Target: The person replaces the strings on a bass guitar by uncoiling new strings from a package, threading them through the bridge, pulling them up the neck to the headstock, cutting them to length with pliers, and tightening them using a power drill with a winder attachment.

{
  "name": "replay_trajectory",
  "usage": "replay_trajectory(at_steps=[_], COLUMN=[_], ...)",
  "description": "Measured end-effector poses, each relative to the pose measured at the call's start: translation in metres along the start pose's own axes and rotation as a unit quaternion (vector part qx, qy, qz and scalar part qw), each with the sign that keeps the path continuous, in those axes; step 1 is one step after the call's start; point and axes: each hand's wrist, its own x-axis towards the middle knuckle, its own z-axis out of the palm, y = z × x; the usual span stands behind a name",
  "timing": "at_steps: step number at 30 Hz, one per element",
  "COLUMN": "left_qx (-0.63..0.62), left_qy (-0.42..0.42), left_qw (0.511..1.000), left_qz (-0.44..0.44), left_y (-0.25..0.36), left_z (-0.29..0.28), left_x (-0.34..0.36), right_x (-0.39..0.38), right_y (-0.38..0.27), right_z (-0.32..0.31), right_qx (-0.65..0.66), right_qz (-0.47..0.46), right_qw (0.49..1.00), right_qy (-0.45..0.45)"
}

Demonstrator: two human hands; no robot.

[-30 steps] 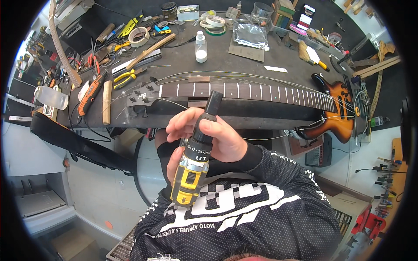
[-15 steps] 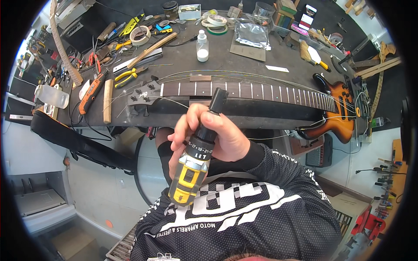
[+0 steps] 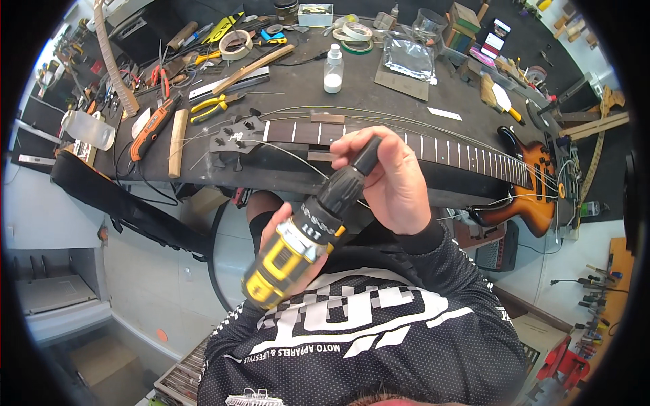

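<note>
My left hand [image 3: 276,227] grips a yellow and black cordless drill [image 3: 276,267] from beneath; the drill covers most of its fingers. The drill points up and to the right, in front of my body. At its black chuck [image 3: 342,189] sits a dark cylindrical attachment [image 3: 366,157]. My right hand [image 3: 399,172] has its fingers closed around that attachment. Behind the hands, an electric bass guitar lies along the bench, with a dark fretboard [image 3: 460,154], grey headstock [image 3: 233,137] and sunburst body [image 3: 531,203]. Loose strings [image 3: 298,151] curl off the headstock.
On the dark bench [image 3: 284,78] stand a white-filled bottle [image 3: 332,71], yellow pliers [image 3: 211,108], an orange rotary tool [image 3: 150,130], tape rolls [image 3: 235,43] and a brush [image 3: 497,93]. A black padded bag [image 3: 125,206] hangs at the front left edge.
The drill has tilted further to the right. My right hand has shifted up and right, from around the chuck to the dark attachment. The whole view has shifted slightly.
</note>
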Motion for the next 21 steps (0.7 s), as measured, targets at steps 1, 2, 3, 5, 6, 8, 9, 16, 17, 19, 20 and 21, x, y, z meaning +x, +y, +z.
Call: replay_trajectory(at_steps=[1,2,3,5,6,8,9,16,17,19,20,21], left_qx=[0.116,0.228,0.211,0.272,0.278,0.292,0.196,0.185,0.281,0.389,0.397,0.405], left_qy=[0.006,0.028,0.026,0.025,0.035,0.059,0.061,0.011,-0.004,-0.029,-0.036,-0.044], left_qw=[0.991,0.965,0.969,0.953,0.947,0.93,0.968,0.983,0.96,0.918,0.913,0.909], left_qz=[0.06,0.127,0.123,0.13,0.158,0.214,0.145,-0.012,0.018,0.073,0.084,0.095], left_y=[-0.005,-0.009,-0.009,-0.008,-0.01,-0.012,-0.013,-0.032,-0.034,-0.036,-0.037,-0.039], left_z=[0.0,0.001,0.0,0.001,0.005,0.016,0.015,-0.022,-0.026,-0.033,-0.034,-0.036], left_x=[-0.006,-0.007,-0.007,-0.007,-0.005,0.001,0.004,0.012,0.013,0.014,0.014,0.014], right_x=[0.001,0.002,0.003,0.004,0.004,0.002,0.001,-0.001,-0.002,-0.003,-0.003,-0.003], right_y=[0.0,0.0,0.001,0.008,0.014,0.027,0.033,0.039,0.041,0.039,0.038,0.038], right_z=[0.002,0.003,0.004,0.005,0.006,0.015,0.018,0.018,0.017,0.022,0.023,0.024], right_qx=[0.0,0.016,0.031,0.075,0.119,0.111,0.104,0.148,0.156,0.161,0.174,0.186], right_qz=[0.003,0.002,0.002,0.005,0.007,0.024,0.041,0.097,0.111,0.126,0.139,0.152], right_qw=[1.0,1.0,0.999,0.996,0.991,0.99,0.988,0.982,0.979,0.978,0.974,0.97], right_qy=[-0.002,-0.008,-0.014,-0.041,-0.066,-0.086,-0.105,-0.071,-0.069,-0.044,-0.036,-0.029])
